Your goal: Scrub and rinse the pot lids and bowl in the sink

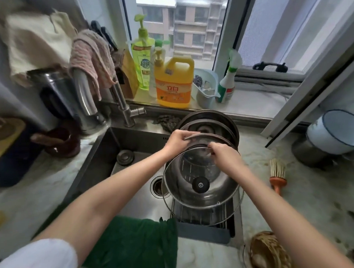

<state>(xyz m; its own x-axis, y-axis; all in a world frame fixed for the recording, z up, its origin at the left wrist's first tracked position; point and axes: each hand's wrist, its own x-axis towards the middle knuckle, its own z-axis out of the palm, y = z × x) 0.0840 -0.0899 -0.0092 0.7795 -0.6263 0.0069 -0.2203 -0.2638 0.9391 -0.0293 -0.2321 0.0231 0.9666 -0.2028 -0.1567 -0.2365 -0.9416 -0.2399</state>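
left hand (177,141): your grip is closed over the left end of the second lid's (200,140) metal rim, fingers curled on the edge.
right hand (226,157): your grip is narrow, pinching at the top rim of the front glass lid (182,194); can't tell if there's a pad in it.
front glass lid: tilted over the right side of the sink (112,148), black knob (200,184) facing you, below both hands.
bowl (225,182): steel, seen through the front glass lid, right behind it.
rear lids (209,117): leaning behind the second lid at the sink's back right corner.
writing: yellow jug (175,83) reads "立白"; green pump bottle (143,60) reads "超能"; spray bottle (227,85) label is too small to read.
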